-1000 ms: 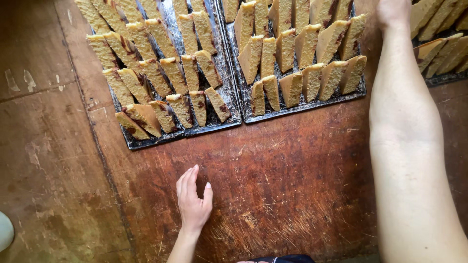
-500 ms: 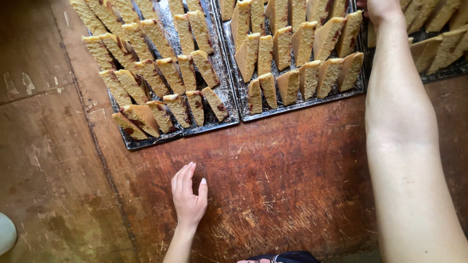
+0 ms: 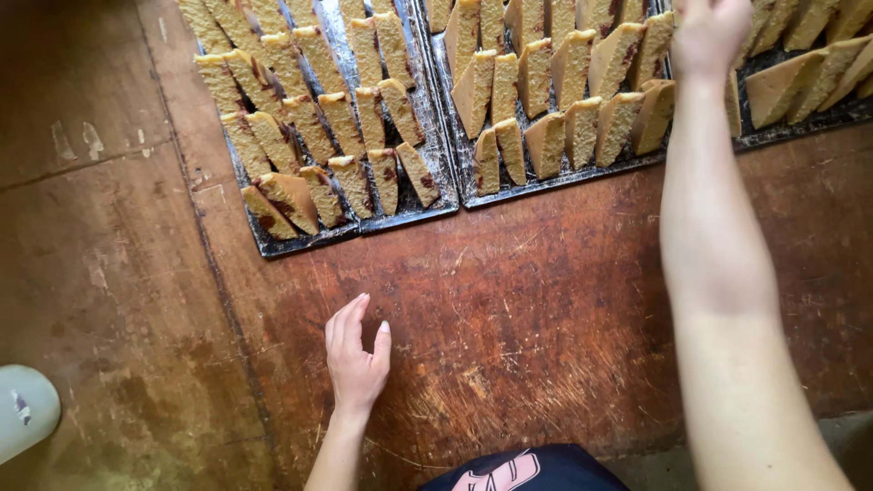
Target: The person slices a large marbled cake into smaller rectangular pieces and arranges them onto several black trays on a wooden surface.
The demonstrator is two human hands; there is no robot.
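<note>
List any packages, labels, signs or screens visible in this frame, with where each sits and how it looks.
No packages, signs or screens show.
Pale rounded object with a small dark mark: lower left edge, on the worn brown wooden table; too cropped to identify.
Pink and white printed graphic on dark clothing: bottom centre, partly cut off.
Dark metal baking trays of tan cake slices: along the top, unlabelled.

Warm, moderately bright light falls evenly over the scene, strongest on the worn wooden table [image 3: 546, 300] around the centre, dimmer toward nine o'clock. The dark metal baking trays [image 3: 436, 195] show pale glare between the cake slices [image 3: 546, 141] at twelve o'clock. The right hand [image 3: 709, 32] at one o'clock is slightly motion-blurred; the left hand [image 3: 356, 359] casts only a faint soft shadow. Edges bow mildly.
</note>
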